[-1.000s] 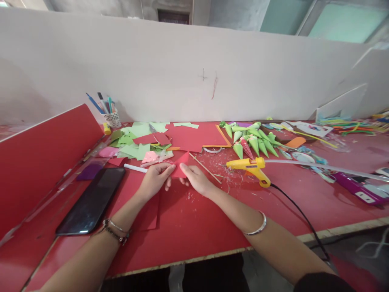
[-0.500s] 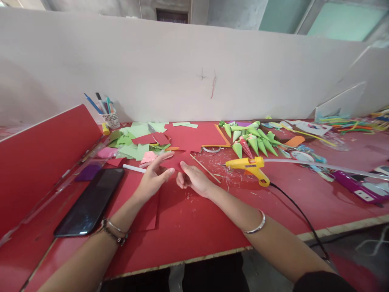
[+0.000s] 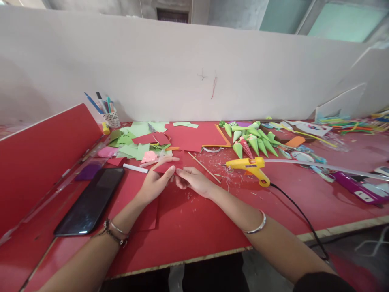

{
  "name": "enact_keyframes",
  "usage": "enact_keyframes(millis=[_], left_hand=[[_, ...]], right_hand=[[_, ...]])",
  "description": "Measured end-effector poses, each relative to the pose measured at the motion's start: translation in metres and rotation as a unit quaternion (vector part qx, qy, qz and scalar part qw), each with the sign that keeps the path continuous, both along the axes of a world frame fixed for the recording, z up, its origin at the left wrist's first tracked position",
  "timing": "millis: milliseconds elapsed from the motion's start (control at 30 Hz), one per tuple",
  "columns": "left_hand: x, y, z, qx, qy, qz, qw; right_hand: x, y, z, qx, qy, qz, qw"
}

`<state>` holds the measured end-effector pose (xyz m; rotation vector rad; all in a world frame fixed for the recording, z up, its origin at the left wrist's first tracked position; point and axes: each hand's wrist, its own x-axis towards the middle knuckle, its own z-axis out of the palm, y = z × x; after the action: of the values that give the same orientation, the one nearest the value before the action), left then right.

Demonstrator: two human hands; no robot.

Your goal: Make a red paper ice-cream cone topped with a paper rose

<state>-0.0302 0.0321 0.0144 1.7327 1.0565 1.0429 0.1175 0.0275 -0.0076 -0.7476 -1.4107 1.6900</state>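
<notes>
Thin, angular red paper [image 3: 164,166], shifted leftward, pinched in the grip of left hand [image 3: 154,183] and right hand [image 3: 197,181]

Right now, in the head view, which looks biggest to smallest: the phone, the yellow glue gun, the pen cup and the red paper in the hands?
1. Black smartphone
2. Yellow glue gun
3. Patterned pen cup
Can't rank: the red paper, since it's partly hidden.

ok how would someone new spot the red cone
On the red table, find the yellow glue gun. Just beyond it lies a pile of green cones. The red cone is at the pile's near edge, with pale markings, the only red one.
</notes>
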Motion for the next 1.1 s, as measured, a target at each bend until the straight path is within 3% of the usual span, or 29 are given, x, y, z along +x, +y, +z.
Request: enact_keyframes(millis=[200,333,467,600,933,1100], left_hand=[[0.001,-0.001,-0.004,0.003,-0.018,-0.009,1.0],[0.002,0.0,-0.007,-0.001,-0.012,0.021,1.0],[0.004,0.003,-0.008,-0.025,0.059,0.057,0.996],[0.002,0.006,-0.008,-0.034,0.074,0.092,0.992],[-0.001,0.006,-0.009,-0.052,0.118,0.037,0.991],[-0.001,0.005,-0.004,-0.05,0.128,0.03,0.99]], right_hand=[[0.0,0.001,-0.001,0.044,-0.031,-0.013,0.998],[0.0,0.002,-0.003,0.054,-0.047,-0.032,0.997],[-0.002,0.001,-0.004,0.046,-0.048,-0.058,0.996],[-0.001,0.002,-0.004,0.083,-0.062,-0.082,0.991],[-0.001,0.001,-0.003,0.085,-0.043,-0.05,0.994],[-0.001,0.001,-0.003,0.076,-0.052,-0.09,0.992]])
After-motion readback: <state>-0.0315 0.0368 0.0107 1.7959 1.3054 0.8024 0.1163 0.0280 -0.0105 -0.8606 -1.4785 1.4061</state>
